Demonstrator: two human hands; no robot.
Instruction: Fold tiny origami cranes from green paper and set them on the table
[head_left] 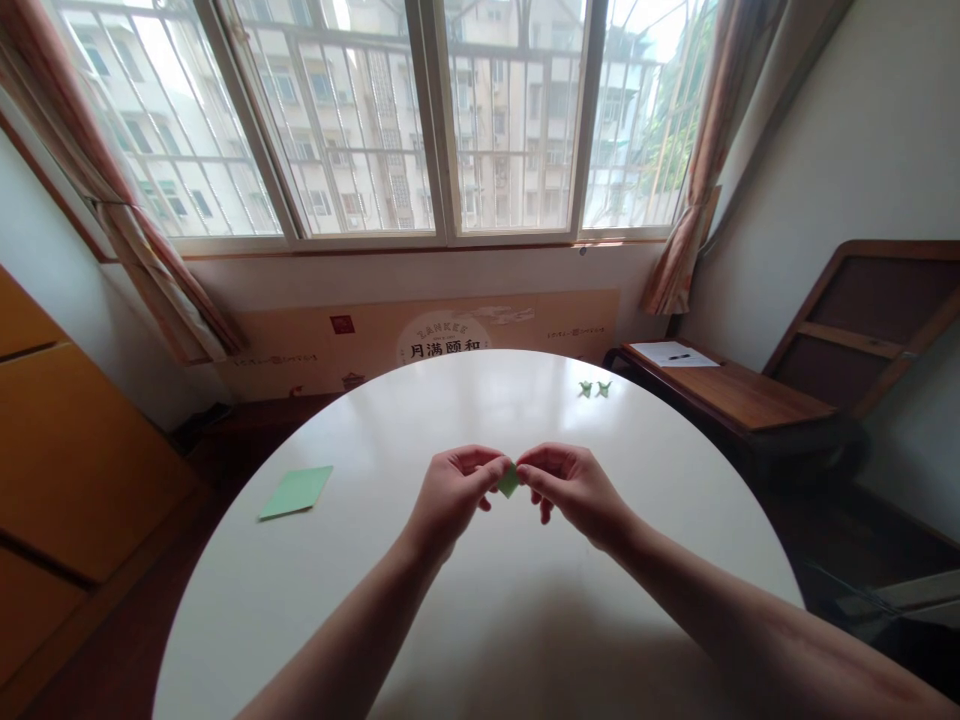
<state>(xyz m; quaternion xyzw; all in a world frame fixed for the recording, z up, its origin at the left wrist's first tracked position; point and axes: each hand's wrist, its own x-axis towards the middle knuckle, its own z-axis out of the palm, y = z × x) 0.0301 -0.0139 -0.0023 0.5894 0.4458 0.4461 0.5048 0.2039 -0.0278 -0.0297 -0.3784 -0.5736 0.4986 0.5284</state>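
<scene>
Left hand [459,495] and right hand [574,490] come together over the table, thumbs and forefingers closed in a pinch on a small green paper [509,483] between them. It lies directly at the fingertips, neither hand nearer: the left grips its left side, the right its upper right edge, and one corner points down toward the person. Fingers cover its upper part, so its long axis cannot be told for sure. Beneath is the round white table [360,620]. Well apart to the left, on the left hand's side, a flat green square of paper [297,492] rests slightly askew. Farther off, beyond the right hand, two small folded green pieces [594,389] sit side by side near the table's far rim. Past that stand a wooden bench [780,397] on the right and barred windows [510,150].
</scene>
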